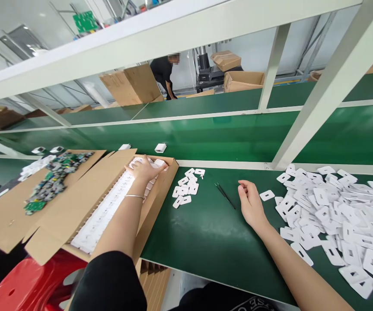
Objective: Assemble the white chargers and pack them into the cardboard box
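Note:
My left hand (145, 169) reaches into the far end of a long cardboard box (160, 201). Its fingers are spread over white plastic pieces (108, 211) packed in rows there; whether it grips one is hidden beneath the palm. My right hand (250, 202) hovers at or rests on the green table (212, 242), its fingers curled in loosely, with nothing visible in them. Just left of it lie dark tweezers (225, 196). A single white plate with a slot (267, 195) lies to its right. Between both hands is a small group of similar white plates (186, 188).
A large heap of white slotted plates (342, 224) covers the right side. Green circuit boards (48, 190) lie on cardboard at left. A white housing (160, 148) stands behind the box. Shelf posts (322, 95) rise beyond; a red stool (27, 285) is below left. A person bends in the background.

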Demonstrator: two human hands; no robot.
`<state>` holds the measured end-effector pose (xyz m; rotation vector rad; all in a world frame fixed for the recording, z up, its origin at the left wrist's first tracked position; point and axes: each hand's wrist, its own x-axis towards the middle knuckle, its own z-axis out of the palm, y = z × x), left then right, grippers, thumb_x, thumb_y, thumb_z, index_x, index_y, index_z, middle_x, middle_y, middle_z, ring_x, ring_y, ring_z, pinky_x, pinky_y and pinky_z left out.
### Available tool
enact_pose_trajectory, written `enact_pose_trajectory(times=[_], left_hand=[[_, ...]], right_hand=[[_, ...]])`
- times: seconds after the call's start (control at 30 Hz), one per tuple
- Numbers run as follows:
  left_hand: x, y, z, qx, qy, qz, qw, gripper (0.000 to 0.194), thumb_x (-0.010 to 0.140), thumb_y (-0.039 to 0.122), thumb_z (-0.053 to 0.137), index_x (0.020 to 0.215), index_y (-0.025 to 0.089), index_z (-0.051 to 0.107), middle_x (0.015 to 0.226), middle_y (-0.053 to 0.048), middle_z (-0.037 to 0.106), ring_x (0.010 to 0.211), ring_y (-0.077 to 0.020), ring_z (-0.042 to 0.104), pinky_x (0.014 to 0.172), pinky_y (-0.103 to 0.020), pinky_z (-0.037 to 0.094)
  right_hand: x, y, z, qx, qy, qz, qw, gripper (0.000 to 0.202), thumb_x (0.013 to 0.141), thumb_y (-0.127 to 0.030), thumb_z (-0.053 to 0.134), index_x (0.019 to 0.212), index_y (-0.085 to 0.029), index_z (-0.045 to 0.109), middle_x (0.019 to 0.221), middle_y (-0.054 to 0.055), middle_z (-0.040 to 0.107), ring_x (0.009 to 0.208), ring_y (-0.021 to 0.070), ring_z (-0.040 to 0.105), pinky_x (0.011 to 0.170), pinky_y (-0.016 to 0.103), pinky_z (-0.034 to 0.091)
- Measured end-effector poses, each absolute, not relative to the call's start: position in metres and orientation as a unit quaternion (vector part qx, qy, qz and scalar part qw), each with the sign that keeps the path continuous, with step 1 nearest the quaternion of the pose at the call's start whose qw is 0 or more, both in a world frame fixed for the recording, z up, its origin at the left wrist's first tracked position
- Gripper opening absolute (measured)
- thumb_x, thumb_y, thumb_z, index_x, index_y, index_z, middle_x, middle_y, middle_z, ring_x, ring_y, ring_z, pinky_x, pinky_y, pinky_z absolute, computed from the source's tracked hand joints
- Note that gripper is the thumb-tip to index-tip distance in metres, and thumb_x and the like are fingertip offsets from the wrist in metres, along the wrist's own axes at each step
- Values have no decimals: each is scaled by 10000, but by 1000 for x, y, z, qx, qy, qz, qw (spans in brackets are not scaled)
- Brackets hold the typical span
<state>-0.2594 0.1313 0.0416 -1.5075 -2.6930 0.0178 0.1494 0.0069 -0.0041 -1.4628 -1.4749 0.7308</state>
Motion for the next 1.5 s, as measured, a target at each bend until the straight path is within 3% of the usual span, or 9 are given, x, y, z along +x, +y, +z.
enact_pose_trajectory(times=[0.33, 0.57, 0.67, 0.77, 0.9, 1.03, 1.13, 1.37, 1.5], left_hand=[[-251, 132, 41, -453, -889, -31, 65, 887, 810, 629, 618, 1490, 87, 445, 1434, -357, 553, 1307, -507, 559, 1126, -714, 285], [-258, 138, 51, -434, -900, -25, -28, 1025, 743, 618, 700, 1542, 73, 358, 1560, -381, 392, 1465, -548, 375, 1129, -736, 306], [-243, 142, 61, -478, -873, -94, 25, 870, 790, 486, 679, 1507, 78, 402, 1615, -346, 310, 1532, -513, 262, 1175, -715, 256], [-206, 154, 67, -555, -799, -189, 131, 628, 869, 325, 585, 1444, 95, 480, 1581, -295, 368, 1508, -472, 285, 1198, -672, 229], [-145, 189, 61, -633, -757, -143, 76, 562, 927, 306, 540, 1435, 69, 499, 1488, -286, 483, 1444, -445, 376, 1177, -576, 296], [-104, 217, 41, -616, -781, -102, 7, 591, 909, 248, 586, 1449, 32, 487, 1520, -347, 451, 1446, -486, 389, 1134, -596, 323], [-91, 223, 29, -589, -799, -116, -30, 496, 926, 191, 549, 1387, 6, 543, 1398, -374, 529, 1325, -486, 527, 1050, -591, 404], [-70, 198, 36, -622, -758, -190, -51, 449, 914, 266, 644, 1346, 154, 591, 1369, -221, 514, 1065, -331, 697, 921, -444, 540], [-48, 147, 40, -662, -658, -356, -41, 566, 851, 228, 726, 1363, 187, 490, 1292, -135, 542, 1152, -278, 648, 986, -411, 536]], right_hand=[[148, 4, -1, -596, -626, 280, 416, 445, 1060, -559, 383, 1247, -214, 593, 1127, 134, 645, 1024, 284, 632, 923, 483, 542], [161, 3, -7, -677, -678, -8, 285, 437, 1029, -473, 451, 1331, -182, 573, 1357, 267, 545, 1365, 490, 431, 1053, 798, 330], [164, 4, -17, -688, -685, -12, 239, 476, 1025, -459, 448, 1369, -144, 545, 1421, 317, 499, 1400, 530, 399, 1014, 854, 327], [162, 7, -22, -659, -712, 16, 243, 458, 1008, -401, 497, 1377, -136, 555, 1422, 292, 501, 1388, 489, 456, 1082, 757, 389], [158, 10, -15, -594, -756, 69, 264, 364, 1032, -276, 421, 1327, -173, 607, 1430, 225, 515, 1309, 375, 561, 1019, 540, 540], [161, 8, -4, -625, -737, 16, 255, 329, 992, -252, 521, 1286, -167, 642, 1298, 215, 578, 1186, 387, 578, 954, 540, 535], [163, 6, 2, -664, -720, -6, 202, 319, 960, -285, 628, 1246, -150, 668, 1185, 204, 619, 1069, 384, 586, 872, 518, 526], [158, 1, 7, -690, -711, 5, 139, 361, 954, -404, 709, 1199, -143, 654, 1076, 134, 633, 975, 305, 611, 812, 411, 469], [155, 0, 7, -681, -719, 19, 138, 197, 958, -234, 662, 1136, -149, 652, 1058, 115, 641, 958, 282, 619, 790, 385, 452]])
